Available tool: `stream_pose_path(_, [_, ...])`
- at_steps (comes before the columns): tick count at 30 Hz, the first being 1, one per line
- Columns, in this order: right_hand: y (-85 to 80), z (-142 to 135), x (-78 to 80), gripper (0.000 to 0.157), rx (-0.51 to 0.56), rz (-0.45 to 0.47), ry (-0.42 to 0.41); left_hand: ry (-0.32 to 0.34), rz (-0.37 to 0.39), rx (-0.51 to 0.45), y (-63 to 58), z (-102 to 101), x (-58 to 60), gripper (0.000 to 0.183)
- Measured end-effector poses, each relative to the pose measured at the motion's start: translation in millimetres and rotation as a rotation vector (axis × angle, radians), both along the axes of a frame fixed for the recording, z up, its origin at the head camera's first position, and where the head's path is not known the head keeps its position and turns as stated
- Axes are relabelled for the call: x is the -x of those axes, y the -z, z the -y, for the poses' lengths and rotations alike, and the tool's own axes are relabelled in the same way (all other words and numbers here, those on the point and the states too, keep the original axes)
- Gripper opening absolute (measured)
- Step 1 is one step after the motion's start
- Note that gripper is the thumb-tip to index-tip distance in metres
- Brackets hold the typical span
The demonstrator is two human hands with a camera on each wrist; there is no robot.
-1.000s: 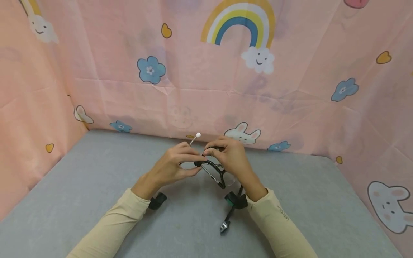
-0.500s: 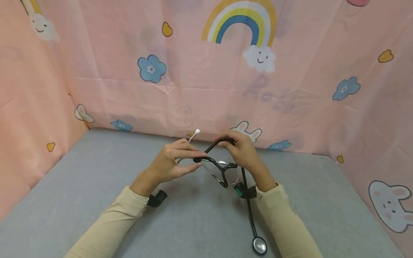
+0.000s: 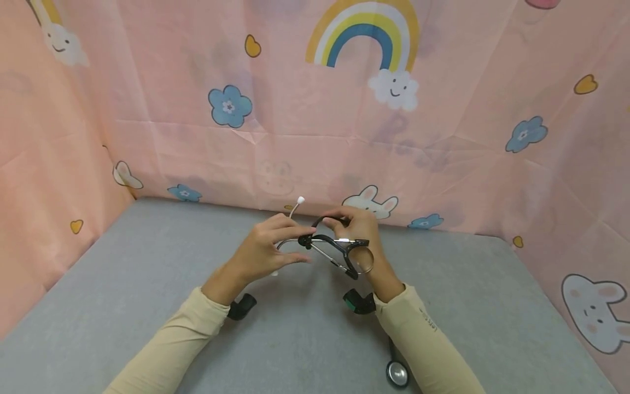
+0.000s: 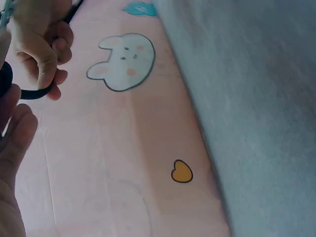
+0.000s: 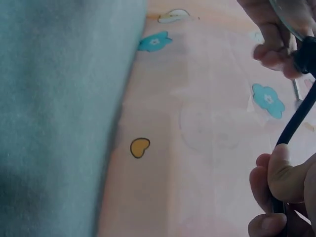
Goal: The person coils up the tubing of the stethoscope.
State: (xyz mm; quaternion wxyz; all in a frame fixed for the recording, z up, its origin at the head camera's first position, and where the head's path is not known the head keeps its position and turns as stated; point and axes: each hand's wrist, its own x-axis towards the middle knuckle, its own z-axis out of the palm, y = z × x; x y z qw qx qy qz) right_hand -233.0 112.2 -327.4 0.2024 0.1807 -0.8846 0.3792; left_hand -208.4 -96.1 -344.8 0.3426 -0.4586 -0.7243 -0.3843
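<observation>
A black stethoscope (image 3: pixel 350 264) is held above the table between both hands. My left hand (image 3: pixel 261 250) pinches it where the dark tubing meets the metal ear tubes, and a white ear tip (image 3: pixel 301 200) sticks up behind the fingers. Curled round the tubing is my right hand (image 3: pixel 365 232), its thumb and fingers gripping a bent stretch. In the right wrist view the tube (image 5: pixel 297 117) runs from this grip up to the left hand (image 5: pixel 276 37). The round silver chest piece (image 3: pixel 397 374) hangs or lies low beside the right sleeve; which, I cannot tell.
A grey table (image 3: pixel 295 350) lies under the hands. Pink printed cloth (image 3: pixel 295 158) rises behind it and at both sides. Black wrist devices (image 3: pixel 241 306) show beneath both wrists.
My right hand drew the tubing out to the right, then came back toward the left hand. The chest piece shifted right and down. The left hand stays nearly in place, still gripping.
</observation>
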Motion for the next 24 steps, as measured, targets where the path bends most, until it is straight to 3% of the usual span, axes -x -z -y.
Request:
stream_pose_path(3, [0.3,-0.8,1.1,0.008,0.001,0.002,-0.004,-0.059,-0.022,0.026,-0.5,0.6,-0.3,0.045])
stream_pose_path(6, [1.3,-0.5,3.8,0.009,-0.017,0.007,-0.042,-0.129,-0.048,-0.026,-1.5,2.1,0.1,0.042])
stream_pose_path(10, [1.3,9.3,4.3,0.017,-0.048,0.239,-0.046,-0.210,-0.090,-0.098,-2.3,7.2,1.3,0.043])
stream_pose_path(13, [7.8,20.3,-1.5,0.021,-0.059,0.278,-0.071,-0.248,-0.112,-0.105,-2.0,10.6,1.7,0.043])
stream_pose_path(16, [18.4,27.9,-8.2,0.015,-0.070,0.070,-0.179,-0.283,-0.110,-0.111,-2.7,12.7,2.5,0.038])
stream_pose_path(17, [21.4,29.8,-10.1,0.014,-0.121,-0.034,-0.187,-0.302,-0.108,-0.112,-2.9,13.5,2.7,0.036])
stream_pose_path(20, [26.0,31.4,-13.9,0.024,-0.219,-0.205,-0.274,-0.367,-0.101,-0.110,-4.0,15.7,3.5,0.032])
stream_pose_path(22, [27.7,29.3,-14.8,0.029,-0.275,-0.255,-0.334,-0.408,-0.110,-0.097,-3.9,16.1,2.9,0.031])
stream_pose_path(24, [27.7,24.7,-14.7,0.033,-0.312,-0.248,-0.354,-0.436,-0.128,-0.074,-4.4,15.3,2.0,0.029])
